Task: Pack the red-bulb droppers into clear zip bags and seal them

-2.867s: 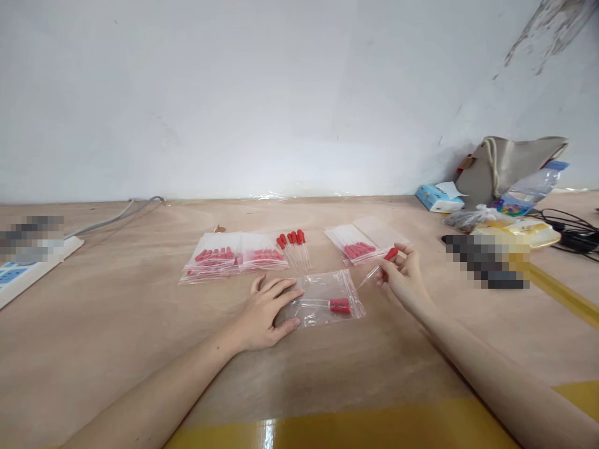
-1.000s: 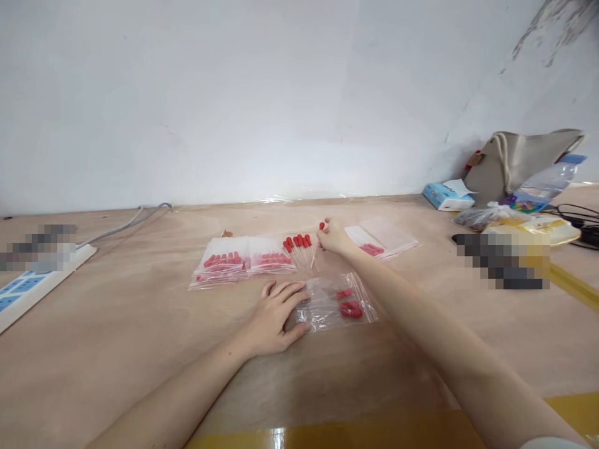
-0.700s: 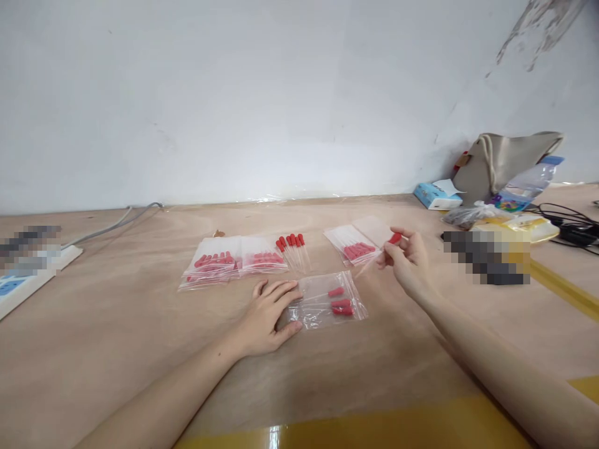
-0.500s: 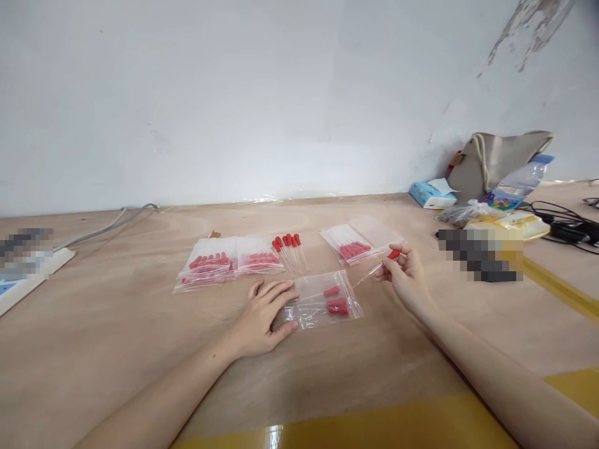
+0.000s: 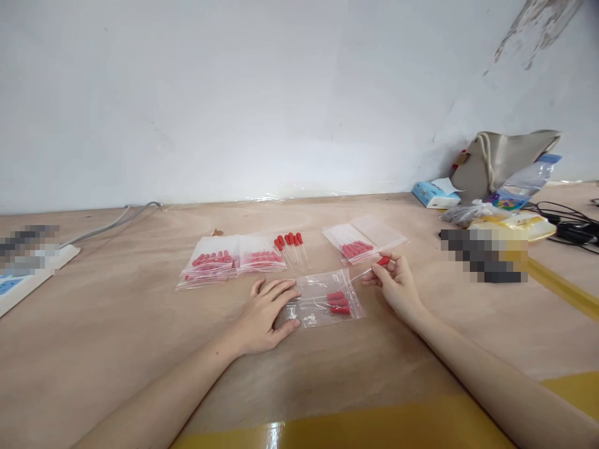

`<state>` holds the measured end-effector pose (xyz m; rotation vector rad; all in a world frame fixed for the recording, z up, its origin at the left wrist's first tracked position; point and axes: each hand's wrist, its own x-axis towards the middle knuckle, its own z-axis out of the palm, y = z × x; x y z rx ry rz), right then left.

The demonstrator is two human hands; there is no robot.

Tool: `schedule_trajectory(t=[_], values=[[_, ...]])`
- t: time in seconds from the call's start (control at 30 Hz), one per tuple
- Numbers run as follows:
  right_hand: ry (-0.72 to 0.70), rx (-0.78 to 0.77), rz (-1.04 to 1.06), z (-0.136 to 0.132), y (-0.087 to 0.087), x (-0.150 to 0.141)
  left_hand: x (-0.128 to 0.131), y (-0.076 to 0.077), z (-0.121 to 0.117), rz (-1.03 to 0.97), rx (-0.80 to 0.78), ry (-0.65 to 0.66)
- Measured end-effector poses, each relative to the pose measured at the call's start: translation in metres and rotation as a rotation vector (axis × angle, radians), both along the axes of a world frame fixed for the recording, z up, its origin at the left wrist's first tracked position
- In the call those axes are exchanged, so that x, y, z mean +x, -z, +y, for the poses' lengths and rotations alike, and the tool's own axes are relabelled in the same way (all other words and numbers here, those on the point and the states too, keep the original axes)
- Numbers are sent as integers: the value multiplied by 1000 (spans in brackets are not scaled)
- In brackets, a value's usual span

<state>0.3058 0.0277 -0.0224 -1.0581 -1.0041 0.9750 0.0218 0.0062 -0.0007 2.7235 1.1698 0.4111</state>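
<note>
Near the middle of the head view, a clear zip bag (image 5: 311,319) lies flat on the wooden counter (image 5: 281,386), with red-bulbed droppers (image 5: 339,303) inside, their bulbs towards its right end. The left hand (image 5: 269,317) is open, palm down and fingers spread, its fingertips on the bag's left end. Right of centre, the right hand (image 5: 397,284) pinches a single dropper (image 5: 384,261) by its red bulb, the thin stem slanting down and left to the bag's right end; whether the tip is inside I cannot tell.

Just above the bag, loose droppers (image 5: 291,240) lie fanned out, bulbs towards the top of the frame. To their left are overlapping filled bags (image 5: 208,265) showing rows of red bulbs; to their right, above the right hand, lies another filled group (image 5: 355,246).

At the left edge of the frame sits a power strip (image 5: 28,284), partly blurred, with a grey cable (image 5: 112,223) behind it. At the upper right, a blue tissue pack (image 5: 435,196) stands near a beige cloth bag (image 5: 508,159) and a plastic bottle (image 5: 528,184).
</note>
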Motion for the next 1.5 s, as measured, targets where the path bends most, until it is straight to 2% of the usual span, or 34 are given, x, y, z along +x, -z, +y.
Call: schedule_trajectory(t=[0.13, 0.27, 0.53, 0.67, 0.83, 0.9, 1.03, 1.17, 1.23, 1.3, 1.4, 1.5], values=[[-53, -62, 19, 0, 2, 1, 1, -1, 0, -2, -10, -3], [-172, -127, -150, -2, 3, 0, 2, -3, -1, -14, -17, 4], [-259, 49, -611, -2, 3, 1, 2, -4, -2, -13, -28, 8], [-260, 131, -700, 3, 3, -2, 2, -4, -1, -13, -22, 4], [-354, 169, -710, 6, 2, -10, 3, -4, -1, -13, -27, 2], [-321, 132, -730, 5, 2, -14, 3, -4, -1, -14, -24, 2], [-113, 46, -781, 1, 0, -16, 3, -4, -1, -7, -27, 2], [44, 105, -825, 2, -16, -15, 3, -5, -2, 0, -39, 5], [54, 174, -912, 10, -27, -19, 3, -5, -2, -5, -39, 7], [-6, 191, -1002, 25, -36, -30, 3, -5, -2, -13, -37, 7], [-114, 64, -1087, 56, -41, -57, 3, -5, -2, -30, -37, 10], [-105, -35, -1149, 87, -39, -85, 4, -4, -2, -51, -41, 11]])
